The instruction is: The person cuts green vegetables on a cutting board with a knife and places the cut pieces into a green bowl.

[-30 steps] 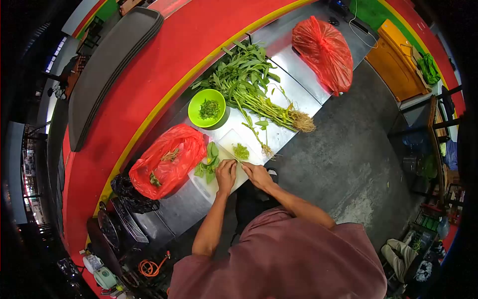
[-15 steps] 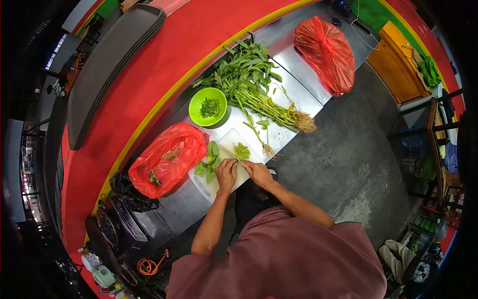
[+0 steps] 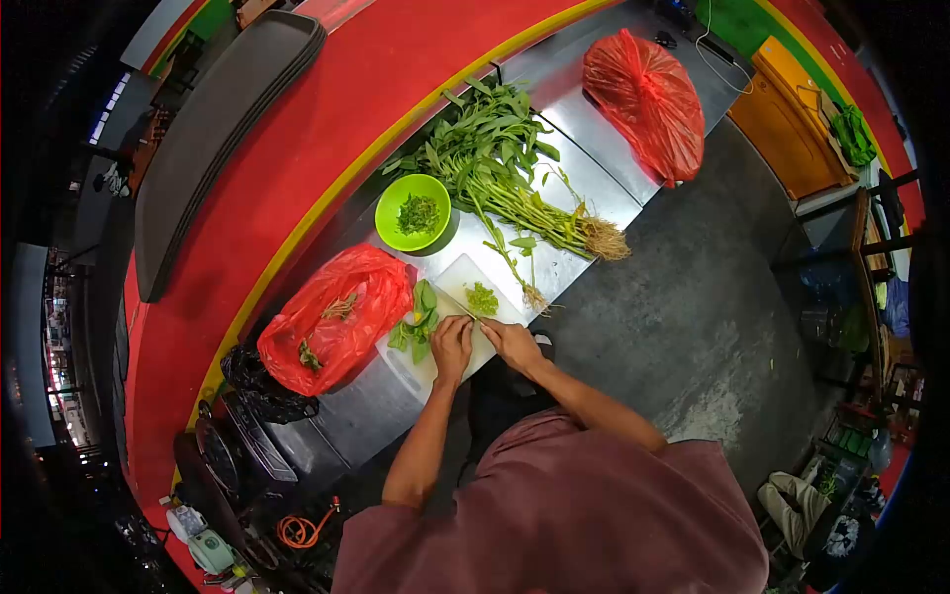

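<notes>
My right hand (image 3: 513,345) is closed around the handle of a knife (image 3: 461,305), whose thin blade points up and left across the white cutting board (image 3: 462,267). Close beside it, my left hand (image 3: 451,346) presses down with curled fingers on leafy greens; the stems under the fingers are mostly hidden. Their leaves (image 3: 420,325) stick out to the left of that hand. Just beyond the blade lies a small pile of chopped green stems (image 3: 482,298). A lime-green bowl (image 3: 387,220) behind the board holds chopped greens (image 3: 419,214).
A large bundle of rooted leafy greens (image 3: 505,198) lies behind the board on the metal table (image 3: 618,203). To the left sits an open red plastic bag (image 3: 371,287) with scraps, beside a black bag (image 3: 259,391). A tied red bag (image 3: 648,104) stands at the far right.
Both hands stay nearly in place at the knife and greens. The view has shifted very slightly; nothing else visibly differs.
</notes>
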Demonstrator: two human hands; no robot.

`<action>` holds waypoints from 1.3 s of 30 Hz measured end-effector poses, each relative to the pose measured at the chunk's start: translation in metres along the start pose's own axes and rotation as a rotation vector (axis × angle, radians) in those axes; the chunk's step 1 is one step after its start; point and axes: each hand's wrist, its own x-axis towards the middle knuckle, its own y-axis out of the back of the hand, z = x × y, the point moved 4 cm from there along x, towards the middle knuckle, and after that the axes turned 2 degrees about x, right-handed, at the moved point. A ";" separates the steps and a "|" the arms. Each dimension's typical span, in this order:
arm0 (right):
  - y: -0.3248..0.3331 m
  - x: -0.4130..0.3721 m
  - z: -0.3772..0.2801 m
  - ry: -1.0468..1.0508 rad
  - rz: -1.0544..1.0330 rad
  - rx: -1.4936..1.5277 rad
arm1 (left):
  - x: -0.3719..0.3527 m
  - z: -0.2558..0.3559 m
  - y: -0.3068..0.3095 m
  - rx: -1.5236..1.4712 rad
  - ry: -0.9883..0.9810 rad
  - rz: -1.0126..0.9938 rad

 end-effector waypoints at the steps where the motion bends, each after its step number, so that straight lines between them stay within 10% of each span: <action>1: -0.001 0.000 -0.001 0.015 0.028 -0.006 | 0.001 0.000 -0.001 -0.010 0.007 0.002; 39: -0.001 0.000 0.004 0.094 0.036 -0.028 | -0.006 -0.004 -0.003 -0.016 0.011 0.069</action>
